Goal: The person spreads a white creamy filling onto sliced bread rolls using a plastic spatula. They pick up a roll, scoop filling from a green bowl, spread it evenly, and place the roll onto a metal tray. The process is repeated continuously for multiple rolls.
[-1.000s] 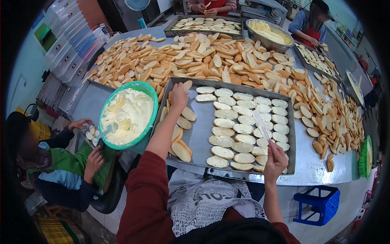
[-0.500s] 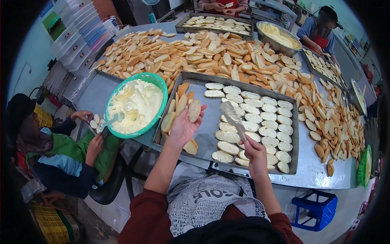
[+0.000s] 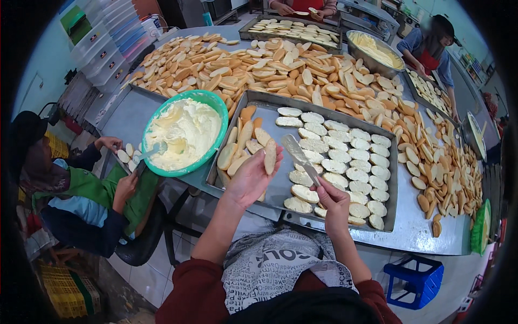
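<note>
My left hand holds a halved oval bread slice upright in its fingers, above the left part of a metal tray. In my right hand is a spreading knife, its cream-smeared blade pointing up and left, close to the slice but apart from it. Rows of cream-covered bread slices fill the tray's middle and right. Uncoated bread slices are heaped along its left side. A green basin of pale cream stands left of the tray, with a spatula in it.
A big pile of bread slices spreads across the metal table behind and right of the tray. At left a seated co-worker handles slices; others work at trays across the table. A blue stool stands at lower right.
My left hand has moved slightly right, and the bread slice in it has turned more upright. The knife has shifted a little left, nearer to the slice.
</note>
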Action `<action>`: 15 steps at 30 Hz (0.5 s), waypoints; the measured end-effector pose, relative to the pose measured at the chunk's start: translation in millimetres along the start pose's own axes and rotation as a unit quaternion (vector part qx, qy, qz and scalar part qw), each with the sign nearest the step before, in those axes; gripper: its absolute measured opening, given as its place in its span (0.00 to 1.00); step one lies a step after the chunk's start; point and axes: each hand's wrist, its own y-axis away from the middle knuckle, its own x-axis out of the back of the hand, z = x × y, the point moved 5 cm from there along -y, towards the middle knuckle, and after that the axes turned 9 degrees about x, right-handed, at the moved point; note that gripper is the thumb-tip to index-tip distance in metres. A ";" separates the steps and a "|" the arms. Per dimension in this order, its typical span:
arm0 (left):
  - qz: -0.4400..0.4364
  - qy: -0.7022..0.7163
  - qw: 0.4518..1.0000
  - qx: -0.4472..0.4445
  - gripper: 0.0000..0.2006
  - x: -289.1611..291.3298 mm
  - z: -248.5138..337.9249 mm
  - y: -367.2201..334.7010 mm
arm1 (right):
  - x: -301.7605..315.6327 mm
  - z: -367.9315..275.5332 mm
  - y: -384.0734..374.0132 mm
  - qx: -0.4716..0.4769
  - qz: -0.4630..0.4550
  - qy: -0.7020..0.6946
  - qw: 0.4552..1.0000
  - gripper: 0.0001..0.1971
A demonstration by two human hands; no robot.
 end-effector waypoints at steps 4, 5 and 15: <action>-0.008 -0.018 1.000 0.008 0.20 -13.6 -0.9 7.0 | -2.1 -3.7 1.4 0.059 -0.004 0.014 0.998 0.14; -0.009 -0.025 1.000 0.010 0.20 -14.7 -0.9 8.3 | -2.2 -5.0 2.2 0.058 -0.003 0.012 0.998 0.14; -0.055 -0.035 0.998 0.013 0.21 -11.1 -10.5 12.1 | -13.5 -4.0 1.9 0.202 0.005 0.059 0.978 0.13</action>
